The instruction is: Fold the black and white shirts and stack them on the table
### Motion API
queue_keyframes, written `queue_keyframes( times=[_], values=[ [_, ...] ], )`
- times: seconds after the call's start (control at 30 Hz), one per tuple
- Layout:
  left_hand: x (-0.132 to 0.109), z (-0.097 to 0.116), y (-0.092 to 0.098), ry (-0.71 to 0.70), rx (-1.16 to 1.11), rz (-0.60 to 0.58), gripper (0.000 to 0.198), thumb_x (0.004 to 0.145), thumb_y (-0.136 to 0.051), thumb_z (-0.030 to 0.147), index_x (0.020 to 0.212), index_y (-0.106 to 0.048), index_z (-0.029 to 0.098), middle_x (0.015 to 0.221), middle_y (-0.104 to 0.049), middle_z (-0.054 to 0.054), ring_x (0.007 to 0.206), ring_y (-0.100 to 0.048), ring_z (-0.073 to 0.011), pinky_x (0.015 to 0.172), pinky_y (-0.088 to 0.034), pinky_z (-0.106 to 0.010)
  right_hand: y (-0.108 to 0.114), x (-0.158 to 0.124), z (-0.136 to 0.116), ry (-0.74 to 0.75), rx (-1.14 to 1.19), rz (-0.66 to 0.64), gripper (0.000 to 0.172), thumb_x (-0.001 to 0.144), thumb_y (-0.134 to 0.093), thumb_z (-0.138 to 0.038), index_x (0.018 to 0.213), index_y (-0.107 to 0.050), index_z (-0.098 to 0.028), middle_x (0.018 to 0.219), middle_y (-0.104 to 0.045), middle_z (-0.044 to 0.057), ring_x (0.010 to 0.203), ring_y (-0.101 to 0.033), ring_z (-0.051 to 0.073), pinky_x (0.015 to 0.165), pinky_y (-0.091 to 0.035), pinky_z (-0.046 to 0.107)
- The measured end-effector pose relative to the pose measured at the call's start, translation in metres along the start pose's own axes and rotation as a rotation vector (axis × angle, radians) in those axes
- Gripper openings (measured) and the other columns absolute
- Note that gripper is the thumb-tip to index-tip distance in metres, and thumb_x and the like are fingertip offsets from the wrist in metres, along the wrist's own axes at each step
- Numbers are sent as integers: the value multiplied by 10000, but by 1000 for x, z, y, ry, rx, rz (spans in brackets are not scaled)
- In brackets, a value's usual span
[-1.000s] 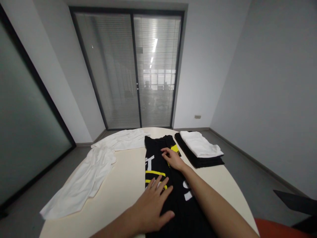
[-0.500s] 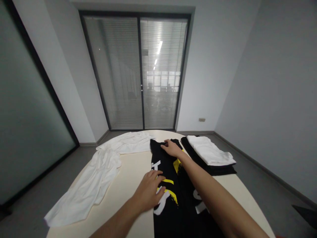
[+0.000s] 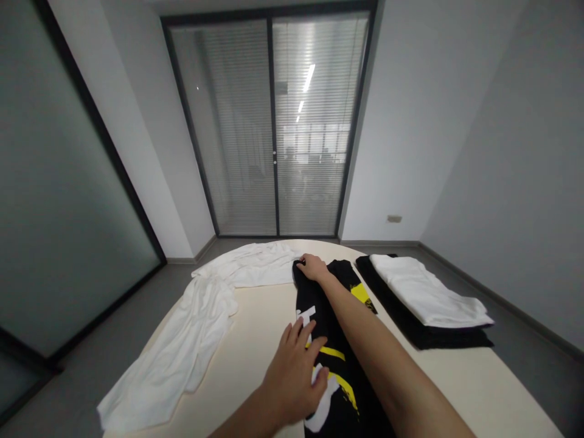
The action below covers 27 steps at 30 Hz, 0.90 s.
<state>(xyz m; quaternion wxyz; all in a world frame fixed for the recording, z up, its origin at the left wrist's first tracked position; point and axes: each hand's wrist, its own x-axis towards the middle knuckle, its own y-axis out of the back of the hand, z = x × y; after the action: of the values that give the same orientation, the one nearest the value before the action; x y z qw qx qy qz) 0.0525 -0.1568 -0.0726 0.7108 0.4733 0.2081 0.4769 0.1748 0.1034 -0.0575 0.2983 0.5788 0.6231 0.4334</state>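
A black T-shirt (image 3: pixel 335 365) with white and yellow print lies lengthwise on the table, folded into a narrow strip. My left hand (image 3: pixel 296 371) rests over its left side near the print, fingers spread. At the shirt's far left corner is my right hand (image 3: pixel 312 266), its fingertips curled and closed on the cloth; my forearm crosses above the shirt and covers part of it.
White garments (image 3: pixel 182 347) lie crumpled along the left and far edge of the pale round table (image 3: pixel 255 340). To the right sits a stack of a folded white garment (image 3: pixel 424 289) on black ones (image 3: pixel 447 339). A glass door (image 3: pixel 274 152) stands beyond.
My right hand has moved from the middle of the shirt's far end to its far left corner and closed on it. My left hand's fingers have spread wider. The view has shifted slightly.
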Motion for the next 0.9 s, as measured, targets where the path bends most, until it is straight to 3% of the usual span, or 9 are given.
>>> queue_keyframes(
  times=[0.17,0.3,0.47,0.53,0.63,0.73,0.9],
  values=[
    [1,2,-1,61,-1,45,553,859,-594,429,1384,-544,263,1542,-426,-81,1476,-258,-346,1216,-141,-600,7,7,-3,-29,3,64,256,969,-518,-383,1163,-633,-264,1201,-692,70,1120,-610,236,912,-449,358],
    [1,3,-1,79,3,96,557,832,-612,441,1355,-571,254,1510,-466,-88,1455,-306,-339,1219,-124,-596,10,1,-6,-61,-30,12,242,935,-565,-403,1092,-679,-259,1139,-716,76,1106,-619,259,916,-451,382],
    [0,3,0,66,5,120,582,833,-623,481,1372,-566,267,1494,-488,-90,1448,-324,-332,1221,-121,-589,27,-3,-1,-183,-63,37,425,978,-429,-402,1252,-616,-135,1275,-628,236,1189,-592,340,960,-443,471],
    [-1,3,0,53,10,121,588,847,-613,497,1391,-552,284,1506,-476,-88,1452,-317,-338,1215,-128,-604,36,-3,5,-237,-49,-13,501,948,-477,-465,1201,-639,-65,1179,-660,282,1088,-650,364,907,-480,482],
    [-1,5,2,49,25,103,608,858,-605,497,1426,-524,296,1547,-426,-89,1466,-289,-352,1204,-146,-621,44,-4,17,-228,25,-165,491,838,-649,-522,980,-721,-57,866,-737,208,776,-720,298,757,-542,396],
    [-1,6,4,42,54,44,658,844,-623,474,1462,-485,295,1573,-384,-98,1479,-259,-362,1197,-155,-629,43,-11,27,-129,125,-221,384,750,-774,-356,1036,-723,-105,776,-745,92,635,-690,195,685,-541,294],
    [0,4,4,35,92,8,666,842,-624,428,1476,-463,304,1584,-364,-99,1487,-237,-368,1188,-155,-643,31,-27,40,60,236,-81,394,795,-638,-83,1174,-689,-180,1099,-735,57,947,-693,160,904,-505,263]
  ],
)
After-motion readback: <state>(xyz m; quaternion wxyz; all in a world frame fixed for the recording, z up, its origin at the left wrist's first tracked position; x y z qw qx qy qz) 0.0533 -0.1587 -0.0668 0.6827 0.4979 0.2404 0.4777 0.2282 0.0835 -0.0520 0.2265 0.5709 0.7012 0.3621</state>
